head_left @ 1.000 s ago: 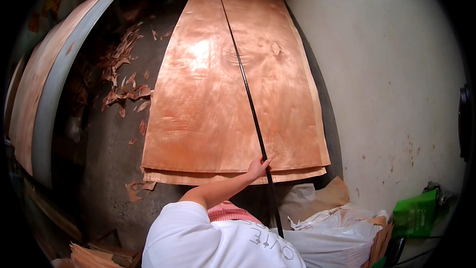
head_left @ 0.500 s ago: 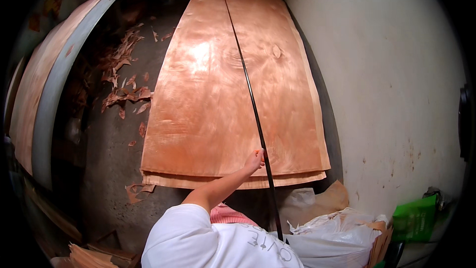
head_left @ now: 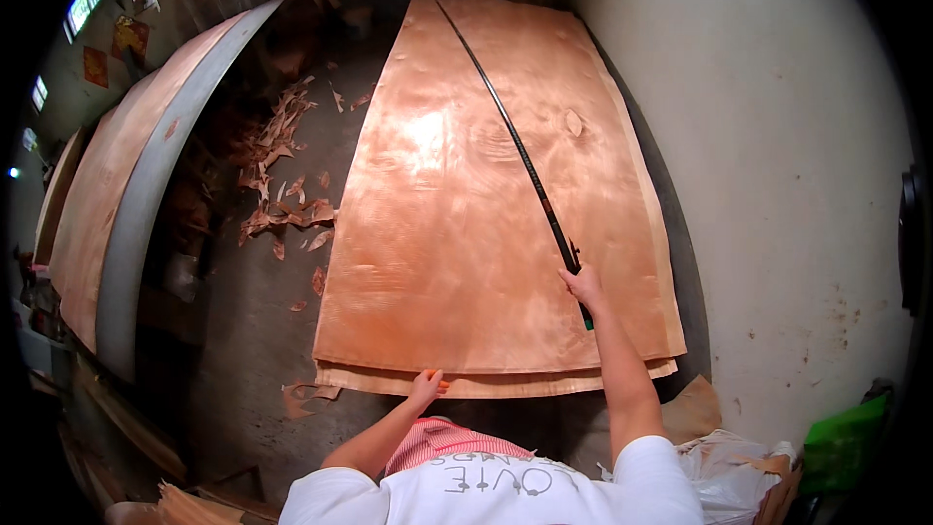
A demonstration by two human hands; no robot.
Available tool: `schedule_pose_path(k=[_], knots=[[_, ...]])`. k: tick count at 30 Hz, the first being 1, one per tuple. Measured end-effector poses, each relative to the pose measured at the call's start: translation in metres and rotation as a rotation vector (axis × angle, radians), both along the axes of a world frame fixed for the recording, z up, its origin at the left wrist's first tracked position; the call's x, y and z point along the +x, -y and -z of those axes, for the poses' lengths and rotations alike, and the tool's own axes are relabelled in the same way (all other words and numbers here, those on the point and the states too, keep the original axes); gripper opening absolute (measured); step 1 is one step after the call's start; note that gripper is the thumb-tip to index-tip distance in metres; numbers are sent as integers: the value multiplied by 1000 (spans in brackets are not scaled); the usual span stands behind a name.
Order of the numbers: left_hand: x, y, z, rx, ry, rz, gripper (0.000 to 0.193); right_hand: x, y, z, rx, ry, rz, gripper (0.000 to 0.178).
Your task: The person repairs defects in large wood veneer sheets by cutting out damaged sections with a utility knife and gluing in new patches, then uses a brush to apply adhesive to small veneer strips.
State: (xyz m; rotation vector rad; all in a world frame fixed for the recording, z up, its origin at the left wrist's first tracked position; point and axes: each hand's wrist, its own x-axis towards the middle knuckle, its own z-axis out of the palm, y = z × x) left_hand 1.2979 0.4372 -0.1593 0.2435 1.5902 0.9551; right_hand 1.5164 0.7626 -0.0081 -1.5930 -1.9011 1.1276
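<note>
A stack of wide reddish-brown wood veneer sheets (head_left: 466,272) lies flat in front of me, with a lower sheet's edge showing at the near side. My right hand (head_left: 584,288) is wrapped round the thick near end of a long black tapering rod (head_left: 525,157). Its thin tip reaches the far end of the stack, and its butt is green. Small fittings stick out just above my grip. At the stack's near edge, left of centre, my left hand (head_left: 425,389) is closed on a small orange object (head_left: 440,380), mostly hidden by the fingers.
Torn veneer scraps (head_left: 282,204) litter the dark floor on the left. Beyond them, more sheets (head_left: 107,185) rest on a raised grey-edged board. A pale wall (head_left: 758,185) runs along the right. White plastic sacking (head_left: 724,476) and a green bag (head_left: 844,437) stand at lower right.
My right hand has come into view gripping the rod, whose butt now lies over the stack. My left hand has drawn back from beside the rod to the near edge. The view has shifted.
</note>
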Motion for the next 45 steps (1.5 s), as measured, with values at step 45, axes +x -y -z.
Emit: schedule_pose_path(k=[45], knots=[[-272,499,13,-50,-346,-476,31,-382,465,21,-277,-313,-353,32]])
